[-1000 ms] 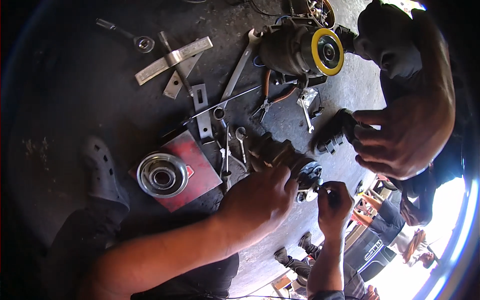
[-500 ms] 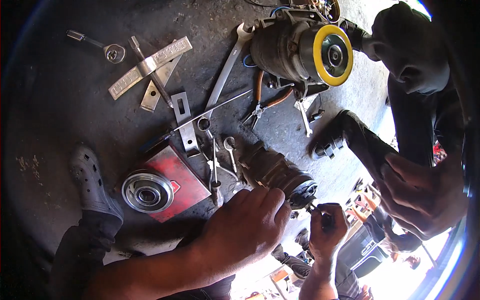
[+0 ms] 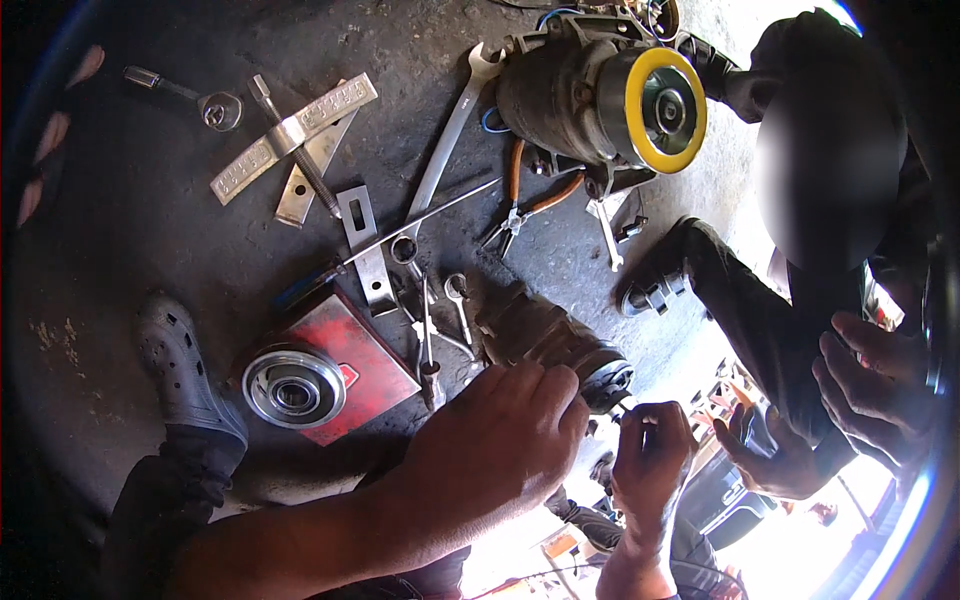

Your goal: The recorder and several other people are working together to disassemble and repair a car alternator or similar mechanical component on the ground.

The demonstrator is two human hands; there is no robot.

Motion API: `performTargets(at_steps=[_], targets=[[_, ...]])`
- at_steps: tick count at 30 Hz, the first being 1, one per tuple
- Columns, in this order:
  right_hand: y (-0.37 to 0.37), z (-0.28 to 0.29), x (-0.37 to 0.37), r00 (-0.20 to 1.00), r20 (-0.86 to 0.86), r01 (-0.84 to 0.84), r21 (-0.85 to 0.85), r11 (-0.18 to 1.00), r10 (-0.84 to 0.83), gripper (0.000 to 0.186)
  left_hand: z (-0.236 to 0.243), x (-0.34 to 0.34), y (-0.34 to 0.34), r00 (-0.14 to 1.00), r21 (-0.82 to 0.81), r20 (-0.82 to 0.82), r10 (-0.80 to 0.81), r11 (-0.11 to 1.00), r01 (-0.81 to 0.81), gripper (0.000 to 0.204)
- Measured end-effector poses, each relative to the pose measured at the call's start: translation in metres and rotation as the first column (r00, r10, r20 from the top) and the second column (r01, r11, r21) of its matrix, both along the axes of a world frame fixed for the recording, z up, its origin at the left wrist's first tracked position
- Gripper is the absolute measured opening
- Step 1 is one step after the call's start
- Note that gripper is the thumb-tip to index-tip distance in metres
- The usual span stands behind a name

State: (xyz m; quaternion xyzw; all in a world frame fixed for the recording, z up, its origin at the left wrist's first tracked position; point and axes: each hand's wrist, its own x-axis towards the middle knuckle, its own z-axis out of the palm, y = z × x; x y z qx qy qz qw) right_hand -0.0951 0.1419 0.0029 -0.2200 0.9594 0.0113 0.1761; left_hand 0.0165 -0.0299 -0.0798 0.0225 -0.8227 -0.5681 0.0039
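Note:
A greasy, dark cylindrical compressor (image 3: 540,335) lies on its side on the floor, its shaft end toward the right. My left hand (image 3: 505,425) is closed over its near side, fingers curled on the housing. At the shaft end my right hand (image 3: 652,455) pinches something small; a bright bit shows by the fingertips, but its kind is hidden. Beyond stands a larger compressor (image 3: 550,100) with a yellow-ringed pulley (image 3: 664,108). Left of my hands, a metal pulley (image 3: 294,389) leans on a red box (image 3: 370,375).
A puller (image 3: 290,135), a socket handle (image 3: 219,111), a large combination wrench (image 3: 445,140), orange-handled pliers (image 3: 513,220), a slotted metal bar (image 3: 368,250) and screwdrivers lie around. A co-worker's shoe (image 3: 655,290) and hands (image 3: 770,455) are at the right. Another person's fingers (image 3: 52,135) show far left.
A co-worker's hand has come in at the lower right, near my right hand. Fingers have appeared at the left edge. Both my hands keep nearly the same places on the compressor.

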Motion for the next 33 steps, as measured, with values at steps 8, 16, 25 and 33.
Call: performTargets(at_steps=[8, 16, 25, 33], targets=[[0.001, 0.008, -0.007, 0.971, 0.071, -0.236, 0.147, 0.961, 0.227, 0.003, 0.009, -0.002, 0.008, 0.998, -0.023, 0.027, 0.063, 0.998, -0.062, 0.020], [0.010, 0.011, -0.014, 0.940, 0.020, -0.336, 0.252, 0.908, 0.342, 0.013, 0.015, 0.000, 0.018, 0.991, -0.067, 0.046, 0.129, 0.990, -0.126, 0.016], [0.021, 0.020, -0.011, 0.922, -0.021, -0.371, 0.236, 0.898, 0.386, 0.022, 0.014, -0.003, 0.018, 0.995, -0.149, 0.001, 0.102, 0.984, -0.101, 0.012], [0.024, 0.013, 0.000, 0.934, -0.109, -0.324, 0.152, 0.934, 0.341, 0.023, 0.017, -0.003, 0.020, 0.998, -0.243, 0.040, 0.048, 0.969, -0.037, 0.014]])
